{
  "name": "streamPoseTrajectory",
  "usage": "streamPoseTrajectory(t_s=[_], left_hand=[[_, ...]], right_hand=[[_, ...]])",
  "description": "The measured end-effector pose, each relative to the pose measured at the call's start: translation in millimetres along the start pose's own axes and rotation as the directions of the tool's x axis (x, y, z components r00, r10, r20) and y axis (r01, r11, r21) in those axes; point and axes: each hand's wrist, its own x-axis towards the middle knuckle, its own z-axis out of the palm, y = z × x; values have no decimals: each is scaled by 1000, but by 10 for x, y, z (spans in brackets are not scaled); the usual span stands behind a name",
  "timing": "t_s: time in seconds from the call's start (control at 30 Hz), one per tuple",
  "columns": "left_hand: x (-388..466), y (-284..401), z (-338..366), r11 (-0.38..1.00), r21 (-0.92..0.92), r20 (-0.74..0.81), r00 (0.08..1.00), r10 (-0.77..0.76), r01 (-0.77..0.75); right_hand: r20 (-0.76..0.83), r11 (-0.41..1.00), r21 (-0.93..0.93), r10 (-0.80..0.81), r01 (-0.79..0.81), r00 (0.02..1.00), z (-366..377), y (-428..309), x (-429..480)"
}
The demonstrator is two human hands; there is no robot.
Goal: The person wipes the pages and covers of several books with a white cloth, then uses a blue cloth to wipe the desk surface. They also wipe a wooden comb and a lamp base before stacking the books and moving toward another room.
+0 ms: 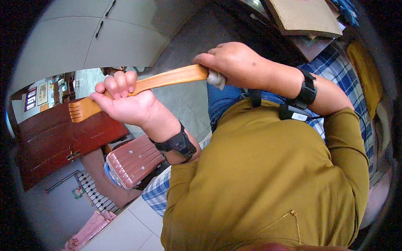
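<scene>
A wooden back scratcher (171,77) is held slantwise in front of my torso, its toothed, curved end at the left. My left hand (125,102) wraps its fingers around the shaft near that end, palm turned up. At the other end, my right hand (237,64) closes over a bunched white cloth (216,79) against the handle, back of the hand upward. The handle's tip is hidden in the right hand and cloth. Black straps with small devices circle both wrists, the left strap (177,142) and the right strap (306,89).
Pale cabinets (125,40) with black handles stand ahead. At left are a dark red wooden panel (69,135) with a latch, a ribbed rose-brown case (135,163) and a pink towel (91,229). Cardboard (304,17) and blue plaid fabric (333,67) lie at right.
</scene>
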Motion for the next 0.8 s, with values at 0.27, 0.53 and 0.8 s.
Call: streamPoseTrajectory(t_s=[0.27,0.53,0.8], left_hand=[[164,151,-178,991,-121,19,998,-53,55],[190,305,-267,914,-394,122,991,-54,98],[305,540,-550,893,-442,157,987,-18,87]], right_hand=[[-122,996,24,84,-82,989,-146,89,-120],[-112,989,-73,117,-125,987,-421,97,-382],[-30,930,224,305,-291,952,-464,290,-697]])
